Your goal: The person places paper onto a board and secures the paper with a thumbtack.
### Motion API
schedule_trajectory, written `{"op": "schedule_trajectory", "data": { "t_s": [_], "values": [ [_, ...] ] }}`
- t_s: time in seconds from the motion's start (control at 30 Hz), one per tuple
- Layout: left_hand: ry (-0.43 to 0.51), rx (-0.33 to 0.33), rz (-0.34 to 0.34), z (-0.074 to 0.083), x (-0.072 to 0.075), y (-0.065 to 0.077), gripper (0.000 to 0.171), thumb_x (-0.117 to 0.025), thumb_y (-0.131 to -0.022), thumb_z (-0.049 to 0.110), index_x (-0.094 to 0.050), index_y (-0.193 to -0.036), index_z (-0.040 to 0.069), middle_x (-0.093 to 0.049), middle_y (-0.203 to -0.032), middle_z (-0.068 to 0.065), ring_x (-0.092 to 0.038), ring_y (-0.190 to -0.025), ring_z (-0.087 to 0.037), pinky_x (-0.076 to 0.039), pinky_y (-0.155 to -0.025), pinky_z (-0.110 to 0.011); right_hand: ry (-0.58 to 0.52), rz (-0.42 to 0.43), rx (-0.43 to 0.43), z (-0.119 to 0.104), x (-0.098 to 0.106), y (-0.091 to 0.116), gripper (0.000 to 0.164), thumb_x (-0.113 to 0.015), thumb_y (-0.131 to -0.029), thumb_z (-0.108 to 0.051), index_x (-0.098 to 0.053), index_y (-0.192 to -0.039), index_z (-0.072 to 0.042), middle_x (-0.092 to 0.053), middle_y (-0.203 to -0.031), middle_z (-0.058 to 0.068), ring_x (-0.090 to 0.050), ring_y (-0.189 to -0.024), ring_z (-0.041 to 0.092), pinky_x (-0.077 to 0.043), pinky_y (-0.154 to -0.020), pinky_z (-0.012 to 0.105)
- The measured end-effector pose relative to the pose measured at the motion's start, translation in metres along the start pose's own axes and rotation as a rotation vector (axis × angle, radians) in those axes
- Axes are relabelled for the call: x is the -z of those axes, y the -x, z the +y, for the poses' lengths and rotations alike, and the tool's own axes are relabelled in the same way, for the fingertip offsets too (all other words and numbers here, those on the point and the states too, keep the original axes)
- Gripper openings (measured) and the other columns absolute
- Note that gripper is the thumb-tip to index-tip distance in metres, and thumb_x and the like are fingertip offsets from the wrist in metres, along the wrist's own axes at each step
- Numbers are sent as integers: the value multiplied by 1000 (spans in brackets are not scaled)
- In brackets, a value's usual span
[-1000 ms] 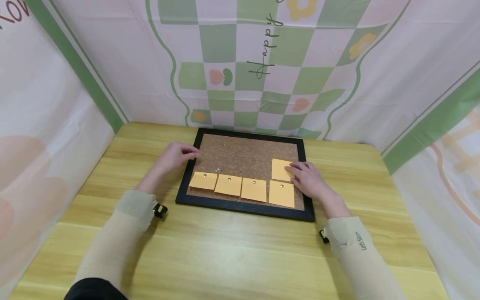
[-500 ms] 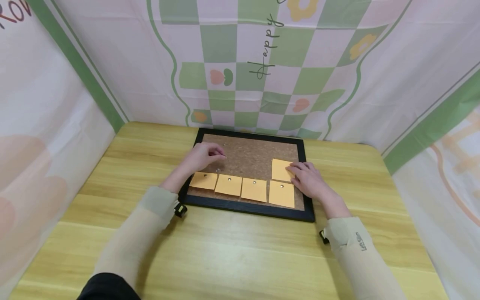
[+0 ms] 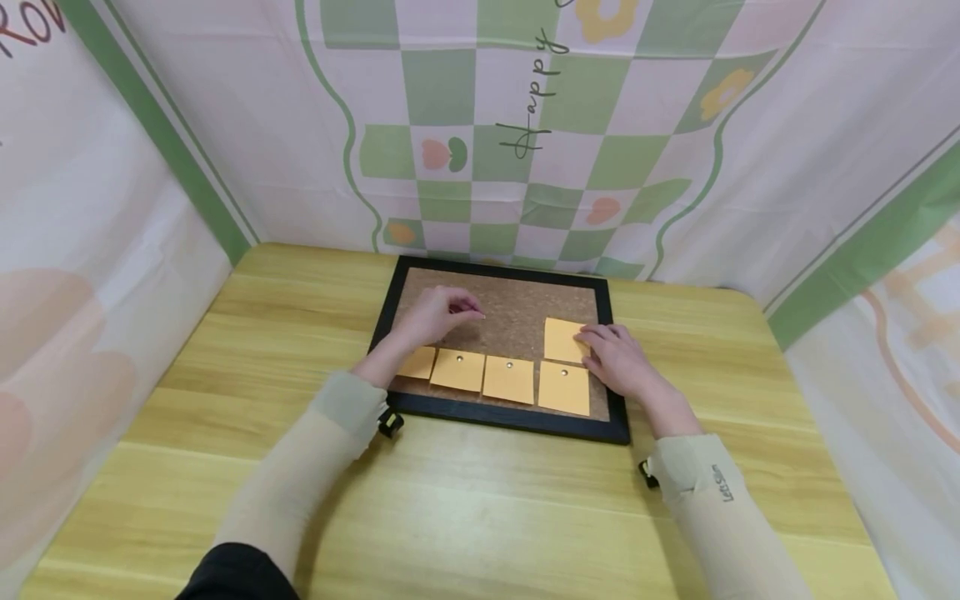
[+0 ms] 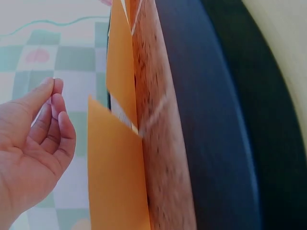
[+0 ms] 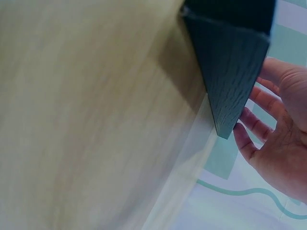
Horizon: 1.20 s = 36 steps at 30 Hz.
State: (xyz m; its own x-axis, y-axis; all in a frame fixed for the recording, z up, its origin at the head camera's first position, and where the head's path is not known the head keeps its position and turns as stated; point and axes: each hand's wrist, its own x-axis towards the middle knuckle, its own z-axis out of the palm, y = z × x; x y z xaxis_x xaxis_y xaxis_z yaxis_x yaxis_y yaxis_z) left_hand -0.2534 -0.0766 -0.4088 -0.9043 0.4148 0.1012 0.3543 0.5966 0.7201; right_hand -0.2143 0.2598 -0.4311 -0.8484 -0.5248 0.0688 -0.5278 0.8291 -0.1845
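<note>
A corkboard in a black frame lies on the table. Along its lower edge runs a row of orange sticky notes, with silver thumbtacks near the tops of those in full view. Another orange note sits above the rightmost one; the fingertips of my right hand rest on its right side. Over the cork's left half, my left hand pinches a tiny pale thumbtack between thumb and forefinger, its shape mostly hidden. This hand hovers above the notes in the left wrist view.
The wooden table extends in front of the board and to both sides. Behind it hangs a checked green and white cloth. My left forearm covers the leftmost note's upper left part and some of the frame.
My left hand has moved right from the frame's left edge to over the cork, still pinching the thumbtack. My right hand stays on the upper note.
</note>
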Motion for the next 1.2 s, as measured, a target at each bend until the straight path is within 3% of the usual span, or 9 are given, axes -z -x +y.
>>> {"op": "schedule_trajectory", "data": {
  "t_s": [0.37,0.67,0.9,1.2],
  "values": [
    [15,6,-20,14,-16,-8,18,-67,-97,26,-75,-107,14,-76,-99,-1,-67,-87,-13,-55,-79,-26,-8,-1,-12,0,-1,0,37,-65,-94,-6,-60,-129,4,-55,-138,28,-46,-126,50,-38,-105,64],
    [26,13,-19,20,-28,-13,19,-66,-97,25,-75,-108,13,-75,-99,0,-67,-89,-13,-55,-82,-27,-5,48,10,1,-3,1,36,-68,-92,-7,-62,-126,3,-50,-137,30,-46,-119,52,-42,-94,67],
    [17,36,-17,29,-41,-20,19,-67,-96,28,-75,-108,16,-75,-99,2,-65,-87,-11,-52,-76,-23,-23,-15,-39,-1,-1,1,38,-64,-95,-8,-60,-132,2,-52,-136,28,-44,-126,51,-39,-101,66],
    [20,42,-33,41,-60,-31,18,-68,-96,27,-75,-107,15,-75,-97,2,-67,-86,-10,-53,-75,-20,-9,14,-4,0,0,0,38,-68,-93,-8,-62,-129,4,-56,-131,28,-48,-122,49,-38,-104,62]
  ]
}}
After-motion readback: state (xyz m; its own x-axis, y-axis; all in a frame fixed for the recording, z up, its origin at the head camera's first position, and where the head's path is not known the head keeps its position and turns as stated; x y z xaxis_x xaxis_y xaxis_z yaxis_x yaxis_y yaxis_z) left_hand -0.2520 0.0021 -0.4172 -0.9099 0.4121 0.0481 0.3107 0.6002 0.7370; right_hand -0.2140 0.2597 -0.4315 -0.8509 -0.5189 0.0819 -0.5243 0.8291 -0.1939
